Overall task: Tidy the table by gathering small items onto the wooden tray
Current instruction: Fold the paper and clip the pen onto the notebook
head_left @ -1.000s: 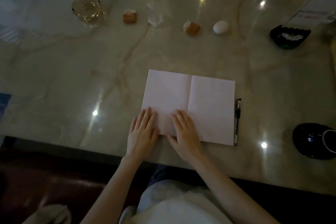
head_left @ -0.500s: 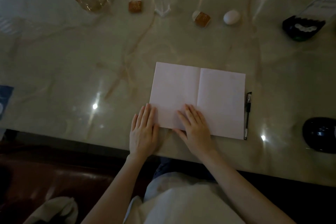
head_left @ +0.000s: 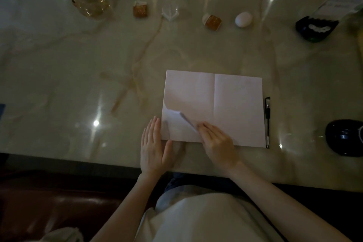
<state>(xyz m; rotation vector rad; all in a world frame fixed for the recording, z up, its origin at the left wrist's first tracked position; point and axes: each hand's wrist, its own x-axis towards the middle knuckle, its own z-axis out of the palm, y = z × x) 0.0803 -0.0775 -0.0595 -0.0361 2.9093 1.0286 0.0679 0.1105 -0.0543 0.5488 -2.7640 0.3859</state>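
Since a second earlier, the right hand (head_left: pixel 218 141) had pinched up a page corner of the notebook (head_left: pixel 214 108) at the table's near edge; left hand (head_left: pixel 155 149) lay flat, released. Gathering not begun.

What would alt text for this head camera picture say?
A person's right hand lifts the near left corner of a creased white paper on a marble table; the left hand lies flat beside it. A black pen lies along the paper's right edge.
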